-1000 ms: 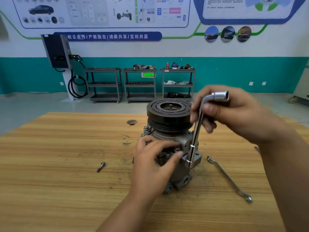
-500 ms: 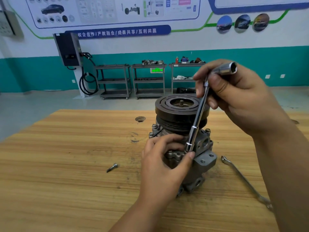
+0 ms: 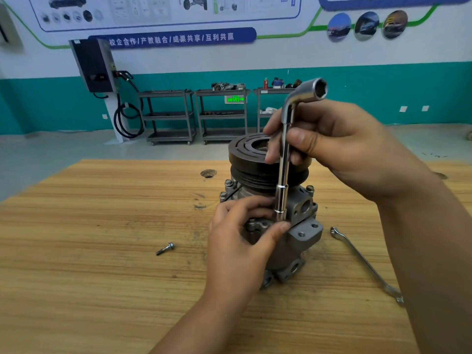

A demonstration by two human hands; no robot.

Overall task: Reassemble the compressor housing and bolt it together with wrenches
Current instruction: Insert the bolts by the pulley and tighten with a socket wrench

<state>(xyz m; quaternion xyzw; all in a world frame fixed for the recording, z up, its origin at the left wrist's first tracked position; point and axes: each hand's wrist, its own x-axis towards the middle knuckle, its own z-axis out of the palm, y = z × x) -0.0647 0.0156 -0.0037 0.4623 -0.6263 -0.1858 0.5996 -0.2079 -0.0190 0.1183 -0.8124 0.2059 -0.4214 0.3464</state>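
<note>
Compressor housing (image 3: 301, 236) stood upright; right hand (image 3: 344, 146) gripped one L-shaped socket wrench (image 3: 284, 162), left hand (image 3: 237, 241) pinched its tip; one spanner (image 3: 365, 264), one bolt (image 3: 165, 249) lay beside.

Automotive training workshop: charger (image 3: 95, 66), parts carts (image 3: 170, 116), posters (image 3: 163, 10).

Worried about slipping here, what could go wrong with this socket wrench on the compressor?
Fingers of the left hand sit at the tip of the L-shaped socket wrench; a slip could pinch them. The right hand holds it slightly tilted, so the socket might cam off. The loose bolt could get forgotten.
</note>
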